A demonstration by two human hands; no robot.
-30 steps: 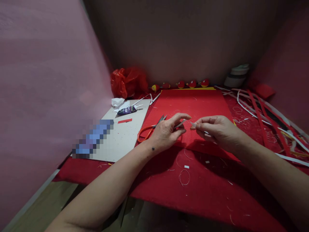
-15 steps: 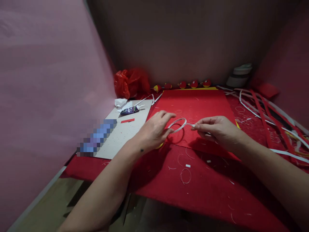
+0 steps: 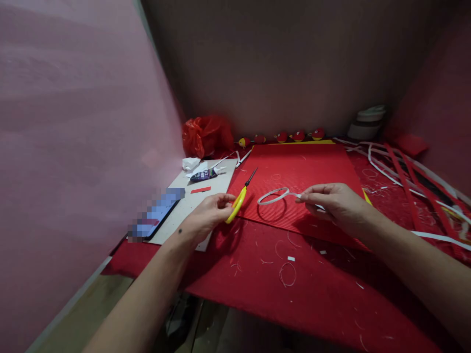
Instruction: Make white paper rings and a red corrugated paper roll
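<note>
With left-hand fingers, gripping yellow-handled scissors, and with right-hand fingers, pinching a looped white strip above the corrugated red sheet on the counter.

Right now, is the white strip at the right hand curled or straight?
Curled: the white strip forms a ring over the red ridged sheet, its narrow tail running into the right hand.

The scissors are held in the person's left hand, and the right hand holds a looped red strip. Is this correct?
Not quite: the looped strip in the right hand is white, not red, as the head view shows. The left hand does hold the scissors.
</note>
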